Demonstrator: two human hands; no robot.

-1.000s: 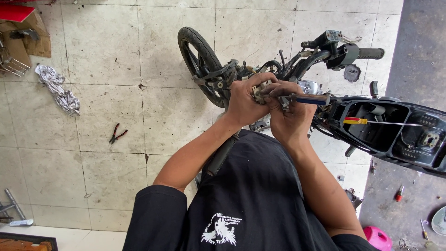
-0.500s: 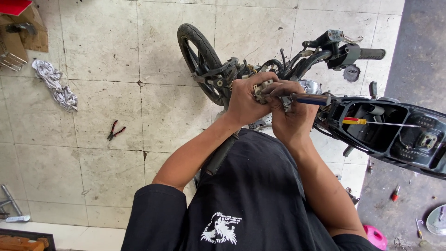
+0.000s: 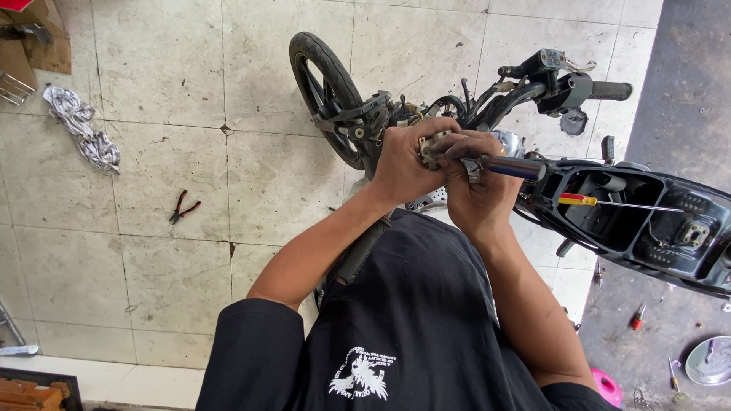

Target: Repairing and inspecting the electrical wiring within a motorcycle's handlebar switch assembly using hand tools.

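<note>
**Hands locked on small part, grip unchanged over last second**

Tiled floor (image 3: 152, 91), pale and cracked, with a stripped motorbike (image 3: 609, 205) lying across the frame from 12 to 3 o'clock.

Change: almost nothing. Only the view has shifted a little; both hands sit in the same spot near the steering head as a second ago. So the work on the part is ongoing, not finished, nothing released.

- Left hand (image 3: 400, 164): closed round a small metal part (image 3: 428, 146), holding it steady just right of the front wheel (image 3: 324, 84).
- Right hand (image 3: 476, 186): fist wrapped tight round a dark-handled tool (image 3: 510, 167), handle sticking out toward 3 o'clock, tip into the part. Tip hidden by fingers, can't tell what it engages.
- Hands touching each other, part between them.

Around:
- Red-yellow screwdriver (image 3: 601, 202) lying in the open seat bay, at 3 o'clock from the hands.
- Pliers (image 3: 183, 207) on the floor at 9 o'clock, well apart.
- Crumpled rag (image 3: 80, 129) further out at 10 o'clock.
- Handlebar grip (image 3: 609, 91) at 2 o'clock.
</note>
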